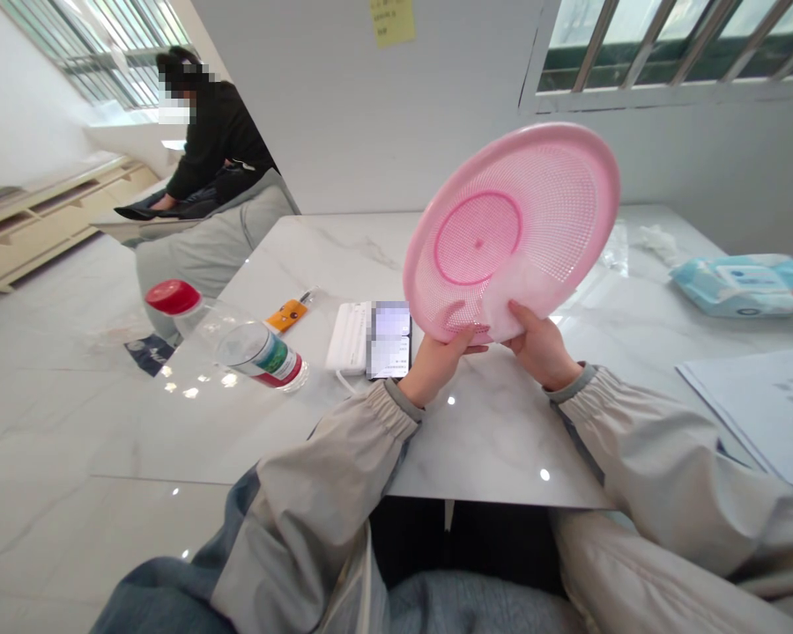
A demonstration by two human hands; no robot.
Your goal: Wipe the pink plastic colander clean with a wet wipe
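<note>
A round pink plastic mesh basket (561, 189) is held up tilted above the table, its inside facing me. My left hand (441, 361) grips its lower rim, fingers partly hidden behind and thumb on the near side. My right hand (540, 346) is closed on a thin white wipe (519, 291), which lies against the lower inside of the basket near the rim. Left of my left hand, a phone (389, 342) and a white power bank (347, 337) with a cable rest on the table.
A clear bottle with a red cap (264, 352) stands at left, near an orange keychain (286, 315). To the right are a blue wipes pack (746, 283) and printed papers (759, 405) on the marble-patterned table (482, 440). A person (218, 132) sits at far left.
</note>
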